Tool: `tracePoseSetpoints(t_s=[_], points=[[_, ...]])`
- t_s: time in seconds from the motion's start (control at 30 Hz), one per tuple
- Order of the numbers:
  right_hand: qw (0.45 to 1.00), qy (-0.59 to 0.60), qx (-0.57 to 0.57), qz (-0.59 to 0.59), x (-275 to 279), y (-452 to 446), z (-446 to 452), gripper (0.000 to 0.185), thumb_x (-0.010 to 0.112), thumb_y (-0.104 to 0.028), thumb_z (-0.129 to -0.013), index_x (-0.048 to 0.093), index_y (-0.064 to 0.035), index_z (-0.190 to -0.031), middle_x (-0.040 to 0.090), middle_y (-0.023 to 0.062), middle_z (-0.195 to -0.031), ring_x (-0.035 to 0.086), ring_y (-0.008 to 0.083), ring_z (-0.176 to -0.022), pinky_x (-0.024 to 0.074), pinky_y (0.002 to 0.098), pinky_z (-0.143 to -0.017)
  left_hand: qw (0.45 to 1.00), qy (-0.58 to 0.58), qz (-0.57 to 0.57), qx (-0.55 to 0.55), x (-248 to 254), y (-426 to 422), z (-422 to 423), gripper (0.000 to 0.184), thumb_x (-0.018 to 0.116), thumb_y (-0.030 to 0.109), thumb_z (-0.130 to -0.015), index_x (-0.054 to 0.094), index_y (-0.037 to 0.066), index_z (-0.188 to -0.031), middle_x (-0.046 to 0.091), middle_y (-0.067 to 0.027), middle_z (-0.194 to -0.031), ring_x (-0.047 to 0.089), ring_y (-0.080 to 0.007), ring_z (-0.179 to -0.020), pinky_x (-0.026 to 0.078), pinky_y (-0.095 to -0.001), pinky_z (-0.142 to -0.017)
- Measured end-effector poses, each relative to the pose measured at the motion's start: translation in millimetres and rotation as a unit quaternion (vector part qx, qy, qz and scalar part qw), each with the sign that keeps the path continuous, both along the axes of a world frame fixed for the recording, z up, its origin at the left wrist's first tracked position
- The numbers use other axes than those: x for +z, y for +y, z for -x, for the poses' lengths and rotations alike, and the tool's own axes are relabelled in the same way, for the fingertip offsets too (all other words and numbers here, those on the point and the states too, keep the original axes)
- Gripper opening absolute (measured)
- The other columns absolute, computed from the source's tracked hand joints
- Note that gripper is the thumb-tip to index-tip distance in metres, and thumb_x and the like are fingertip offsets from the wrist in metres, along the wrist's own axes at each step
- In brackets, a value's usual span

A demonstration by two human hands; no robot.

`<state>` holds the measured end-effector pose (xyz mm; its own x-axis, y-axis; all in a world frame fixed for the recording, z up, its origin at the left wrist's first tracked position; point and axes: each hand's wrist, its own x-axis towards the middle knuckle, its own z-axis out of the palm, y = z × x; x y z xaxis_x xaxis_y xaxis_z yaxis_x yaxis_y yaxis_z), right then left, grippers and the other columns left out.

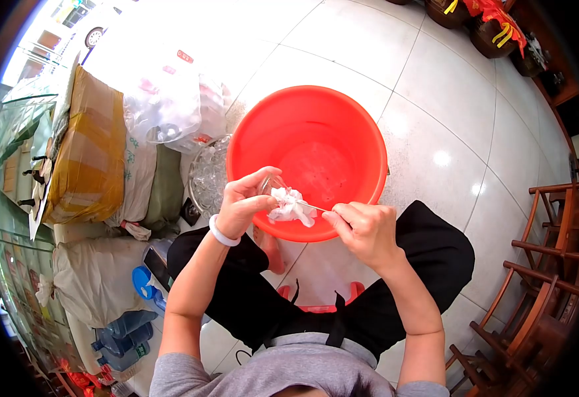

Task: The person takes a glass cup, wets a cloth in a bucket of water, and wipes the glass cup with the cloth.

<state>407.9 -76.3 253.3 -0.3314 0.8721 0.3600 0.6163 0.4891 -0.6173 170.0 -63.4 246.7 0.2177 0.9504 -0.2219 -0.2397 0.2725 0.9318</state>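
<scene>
My left hand (pixel 244 204) has its fingers curled round a small clear glass (pixel 273 183) above the near rim of a big red plastic basin (pixel 236 142). A crumpled white wad (pixel 292 208), tissue or cloth, sits at the glass's mouth. My right hand (pixel 367 230) pinches a thin stick (pixel 313 207) that reaches into the wad. How far the stick goes inside is hidden. Left of the basin, a round container of clear glassware (pixel 209 175) stands on the floor.
To the left are clear plastic bags (pixel 164 106), a taped cardboard box (pixel 88 145), sacks (pixel 101 278) and water bottles (pixel 124 341). Wooden stools (pixel 534 291) stand at the right. Dark jars with red cloth (pixel 494 33) are at the far right, on a tiled floor (pixel 435 99).
</scene>
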Motion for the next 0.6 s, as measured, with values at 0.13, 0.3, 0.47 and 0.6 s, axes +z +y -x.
tracePoseSetpoints(t_s=[0.13,0.3,0.47,0.6], points=[[1.000,-0.006,0.000,0.005,-9.8,-3.1,8.8,0.019,0.067,-0.020,-0.076,0.058,-0.0083,-0.063,0.051,0.0044,-0.049,0.053,0.0200,-0.042,0.0378,0.0310,-0.039,1.000,0.008,0.000,-0.014,-5.3,-3.1,-0.8,0.047,0.058,-0.009,-0.070,0.051,-0.006,-0.117,0.059,-0.0090,-0.097,0.059,-0.0149,-0.089,0.047,-0.0266,-0.081],[1.000,0.004,-0.013,0.016,-18.9,-7.5,14.0,0.023,0.065,-0.022,-0.078,0.055,-0.0094,-0.061,0.053,0.0041,-0.050,0.055,0.0211,-0.044,0.0398,0.0330,-0.040,1.000,-0.002,0.008,-0.026,-8.0,-5.5,-2.9,0.047,0.058,-0.009,-0.071,0.050,-0.006,-0.117,0.059,-0.0084,-0.098,0.058,-0.0146,-0.091,0.046,-0.0264,-0.082],[0.971,0.168,-0.004,0.168,-25.6,-7.8,17.7,0.016,0.066,-0.020,-0.078,0.066,-0.0055,-0.073,0.055,0.0059,-0.051,0.055,0.0168,-0.045,0.0392,0.0312,-0.042,0.999,0.007,-0.001,-0.039,-5.6,-6.0,-3.0,0.047,0.060,-0.006,-0.072,0.049,-0.006,-0.117,0.058,-0.0079,-0.099,0.058,-0.0144,-0.092,0.045,-0.0263,-0.082],[0.881,0.337,0.020,0.332,-47.1,-11.3,25.5,0.020,0.063,-0.017,-0.084,0.067,0.0022,-0.080,0.056,0.0014,-0.057,0.046,0.0072,-0.046,0.0312,0.0238,-0.040,0.997,-0.014,-0.026,-0.065,-2.5,-2.8,-0.9,0.045,0.061,-0.008,-0.076,0.049,-0.005,-0.119,0.057,-0.0053,-0.099,0.056,-0.0116,-0.091,0.046,-0.0259,-0.082]])
